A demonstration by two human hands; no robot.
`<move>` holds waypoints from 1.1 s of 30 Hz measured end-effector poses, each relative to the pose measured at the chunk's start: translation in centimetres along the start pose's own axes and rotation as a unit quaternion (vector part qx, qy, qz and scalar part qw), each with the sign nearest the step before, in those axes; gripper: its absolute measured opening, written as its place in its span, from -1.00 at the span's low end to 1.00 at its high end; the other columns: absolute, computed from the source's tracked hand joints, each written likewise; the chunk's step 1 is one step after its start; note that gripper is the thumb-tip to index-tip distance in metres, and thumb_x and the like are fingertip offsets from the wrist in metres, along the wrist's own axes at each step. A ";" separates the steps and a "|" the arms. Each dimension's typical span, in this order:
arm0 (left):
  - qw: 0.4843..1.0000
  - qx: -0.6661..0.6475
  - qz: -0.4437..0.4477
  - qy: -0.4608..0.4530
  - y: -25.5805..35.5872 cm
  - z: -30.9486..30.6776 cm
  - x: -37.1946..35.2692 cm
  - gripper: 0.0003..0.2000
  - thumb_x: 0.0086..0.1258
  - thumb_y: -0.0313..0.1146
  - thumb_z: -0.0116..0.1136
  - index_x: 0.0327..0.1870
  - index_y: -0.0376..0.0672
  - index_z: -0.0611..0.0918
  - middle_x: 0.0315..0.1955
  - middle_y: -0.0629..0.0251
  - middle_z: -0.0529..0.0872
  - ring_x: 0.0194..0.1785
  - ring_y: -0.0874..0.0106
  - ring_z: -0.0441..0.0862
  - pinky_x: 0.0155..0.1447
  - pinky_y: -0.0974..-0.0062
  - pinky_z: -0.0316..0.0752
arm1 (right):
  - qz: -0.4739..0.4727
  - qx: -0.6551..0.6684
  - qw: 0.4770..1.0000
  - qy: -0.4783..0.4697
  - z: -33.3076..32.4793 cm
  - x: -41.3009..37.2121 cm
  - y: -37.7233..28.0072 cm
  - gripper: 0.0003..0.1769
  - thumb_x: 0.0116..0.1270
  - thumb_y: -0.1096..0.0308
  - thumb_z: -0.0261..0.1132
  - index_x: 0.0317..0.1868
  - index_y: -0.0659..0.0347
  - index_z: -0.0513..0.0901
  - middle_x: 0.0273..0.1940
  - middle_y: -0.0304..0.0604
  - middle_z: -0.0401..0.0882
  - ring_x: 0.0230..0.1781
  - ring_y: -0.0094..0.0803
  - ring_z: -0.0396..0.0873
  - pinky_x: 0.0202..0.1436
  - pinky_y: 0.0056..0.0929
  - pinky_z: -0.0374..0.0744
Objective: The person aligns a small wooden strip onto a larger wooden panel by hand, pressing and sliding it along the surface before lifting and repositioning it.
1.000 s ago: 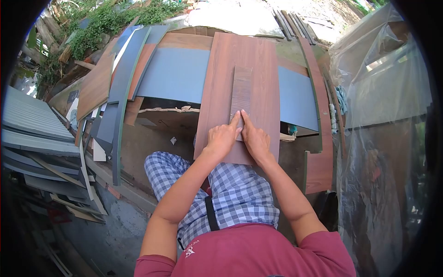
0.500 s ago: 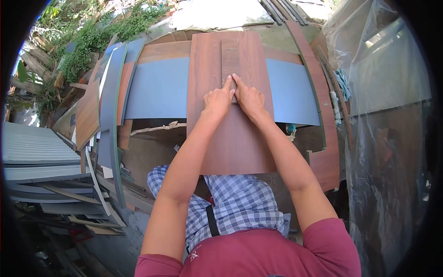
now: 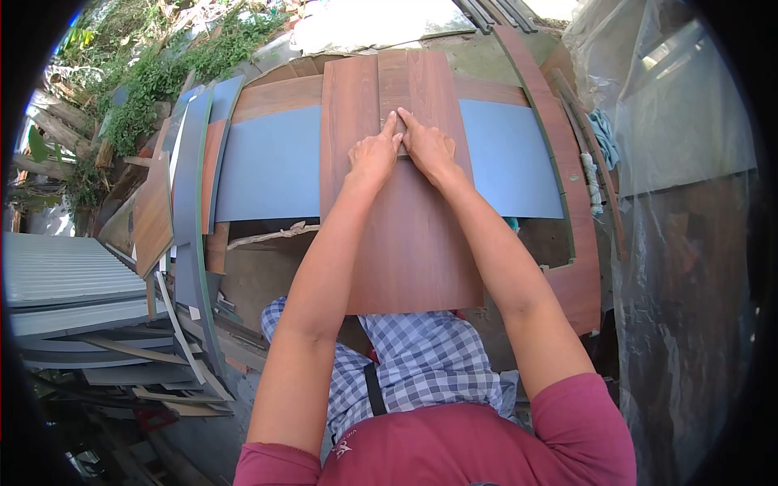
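Note:
A long brown wood-grain board [image 3: 413, 243] lies lengthwise in front of me, its near end above my knees. On top of it runs a narrow wood-grain strip [image 3: 394, 81], reaching the board's far edge. My left hand [image 3: 375, 155] holds the near part of the strip from the left, index finger stretched forward and the other fingers curled. From the right, my right hand [image 3: 431, 152] grips the same part, its index fingertip close to the left one. The undersides of both hands' fingers are hidden.
Under the board, a blue panel [image 3: 267, 162] extends to both sides. Upright panels [image 3: 190, 211] lean at left, above stacked grey sheets [image 3: 73, 267]. A long brown plank [image 3: 559, 154] and clear plastic sheeting [image 3: 673, 154] stand at right. Green plants [image 3: 154, 97] grow at far left.
Both hands have slid forward along the board, and the narrow strip has moved away from me with them. The view has shifted slightly.

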State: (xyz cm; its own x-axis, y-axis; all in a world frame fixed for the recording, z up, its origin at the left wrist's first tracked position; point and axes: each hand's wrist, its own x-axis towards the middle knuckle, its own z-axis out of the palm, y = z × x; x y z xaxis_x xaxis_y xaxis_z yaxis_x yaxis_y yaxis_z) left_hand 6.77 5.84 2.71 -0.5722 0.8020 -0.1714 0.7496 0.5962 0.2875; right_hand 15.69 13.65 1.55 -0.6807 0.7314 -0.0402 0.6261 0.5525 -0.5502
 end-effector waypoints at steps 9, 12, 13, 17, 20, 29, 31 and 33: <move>0.999 -0.020 0.035 0.019 1.0 1.7 -5.1 -0.53 0.42 -0.05 -0.16 0.34 0.17 0.23 -0.42 -0.07 0.66 -0.26 -0.01 0.63 -0.16 0.05 0.48 | -0.001 -0.037 0.999 -0.001 -1.1 -5.8 0.4 -0.47 0.26 0.25 0.06 0.28 -0.15 0.30 -0.33 0.14 0.62 -0.26 0.04 0.61 -0.18 -0.06 0.52; 0.998 -0.035 0.050 0.018 1.8 2.5 -9.6 -0.51 0.40 -0.05 -0.12 0.34 0.16 0.23 -0.46 -0.03 0.66 -0.32 0.00 0.63 -0.22 0.05 0.49 | 0.014 -0.052 0.999 -0.006 -1.8 -10.5 0.7 -0.49 0.30 0.24 0.01 0.28 -0.19 0.29 -0.44 0.17 0.60 -0.37 0.10 0.60 -0.29 -0.02 0.53; 0.997 -0.043 0.058 0.019 2.0 3.0 -11.3 -0.50 0.39 -0.06 -0.09 0.34 0.14 0.23 -0.48 -0.02 0.66 -0.36 0.02 0.63 -0.26 0.07 0.50 | 0.017 -0.050 0.999 -0.004 -1.9 -12.2 1.0 -0.51 0.32 0.23 -0.02 0.29 -0.23 0.29 -0.45 0.19 0.58 -0.39 0.13 0.58 -0.32 0.00 0.52; 0.992 -0.065 0.097 0.043 2.8 5.2 -18.2 -0.47 0.35 -0.09 -0.01 0.34 0.08 0.24 -0.56 0.05 0.65 -0.46 0.06 0.63 -0.37 0.13 0.51 | 0.021 -0.088 0.996 -0.018 -2.4 -19.6 1.9 -0.45 0.28 0.28 0.06 0.31 -0.19 0.26 -0.58 0.14 0.56 -0.52 0.04 0.59 -0.44 -0.04 0.53; 0.988 -0.090 0.123 0.037 3.2 5.7 -22.9 -0.46 0.33 -0.11 0.03 0.32 0.04 0.26 -0.57 0.06 0.64 -0.48 0.08 0.63 -0.39 0.16 0.51 | 0.031 -0.103 0.994 -0.022 -2.5 -24.8 2.3 -0.43 0.28 0.27 0.06 0.33 -0.17 0.23 -0.62 0.12 0.54 -0.58 0.01 0.58 -0.48 -0.06 0.53; 0.982 -0.129 0.135 -0.012 2.1 4.7 -26.6 -0.45 0.30 -0.16 0.07 0.31 -0.04 0.28 -0.59 0.09 0.64 -0.49 0.11 0.62 -0.41 0.17 0.50 | 0.025 -0.098 0.994 -0.052 -2.3 -28.4 1.0 -0.42 0.31 0.27 0.06 0.35 -0.15 0.19 -0.61 0.13 0.53 -0.60 0.05 0.55 -0.50 -0.02 0.50; 0.985 -0.113 0.129 -0.020 1.9 4.0 -25.5 -0.46 0.31 -0.15 0.06 0.31 -0.04 0.28 -0.59 0.08 0.64 -0.49 0.10 0.62 -0.40 0.17 0.50 | 0.019 -0.089 0.995 -0.049 -2.1 -27.3 0.7 -0.43 0.31 0.26 0.05 0.34 -0.15 0.21 -0.61 0.13 0.53 -0.61 0.05 0.54 -0.51 -0.01 0.50; 0.986 -0.108 0.123 -0.018 1.8 4.0 -23.8 -0.47 0.32 -0.15 0.05 0.31 -0.04 0.28 -0.59 0.07 0.64 -0.48 0.08 0.62 -0.39 0.15 0.50 | 0.003 -0.101 0.995 -0.017 -1.7 -25.8 0.8 -0.46 0.32 0.25 0.04 0.32 -0.16 0.24 -0.62 0.12 0.53 -0.60 0.06 0.55 -0.49 -0.01 0.51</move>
State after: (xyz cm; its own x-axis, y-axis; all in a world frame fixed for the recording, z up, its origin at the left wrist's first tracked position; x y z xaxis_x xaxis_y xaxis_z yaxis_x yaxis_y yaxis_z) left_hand 23.08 -12.06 3.58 -0.3668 0.9244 -0.1045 0.7733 0.3654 0.5182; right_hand 34.38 -4.10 3.60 -0.6863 0.7236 -0.0732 0.6921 0.6189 -0.3713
